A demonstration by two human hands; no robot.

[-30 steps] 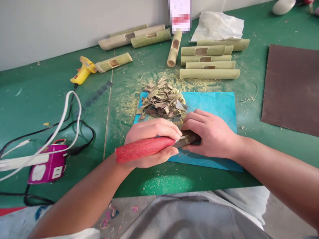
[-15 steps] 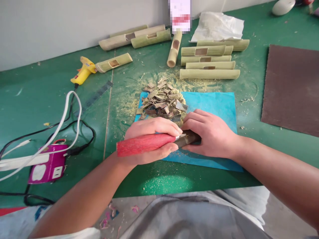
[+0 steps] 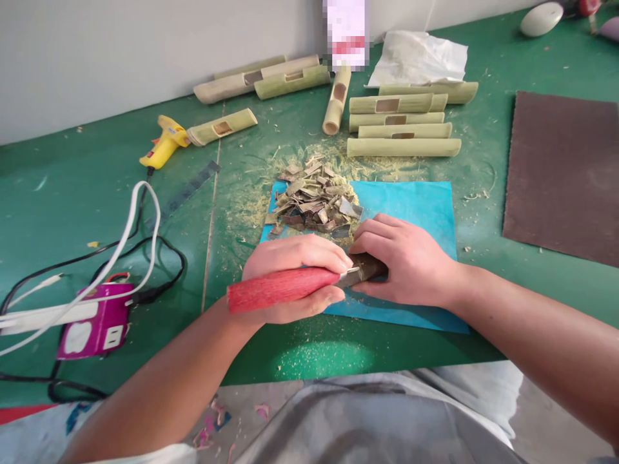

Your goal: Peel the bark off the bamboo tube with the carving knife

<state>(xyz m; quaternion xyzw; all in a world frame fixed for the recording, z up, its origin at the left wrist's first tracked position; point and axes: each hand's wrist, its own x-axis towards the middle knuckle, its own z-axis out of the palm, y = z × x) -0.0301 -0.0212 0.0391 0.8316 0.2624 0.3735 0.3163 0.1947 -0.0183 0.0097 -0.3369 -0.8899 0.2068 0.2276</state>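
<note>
My left hand (image 3: 290,251) is closed around a red-handled carving tool (image 3: 283,289), fingers above the handle and thumb below it. The tool's short metal end points right and meets a dark brown piece (image 3: 371,265), bamboo or rolled sheet, I cannot tell which. My right hand (image 3: 409,261) presses down over that piece, its fingers curled round it and hiding most of it. Both hands are above a blue sheet (image 3: 411,196). Just beyond my left fingers lies a heap of brown and greenish scraps (image 3: 314,200), with yellow dust around it.
Several cut bamboo tubes (image 3: 403,148) with square openings lie at the back. A yellow glue gun (image 3: 164,142) touches a bamboo tube at left, near a purple power block (image 3: 97,322) and cables. A dark brown sheet (image 3: 563,177) lies at right, a crumpled white bag (image 3: 420,58) behind.
The whole view has shifted slightly. Both hands keep nearly the same grip, and the tool's metal end still rests at the dark brown piece.
</note>
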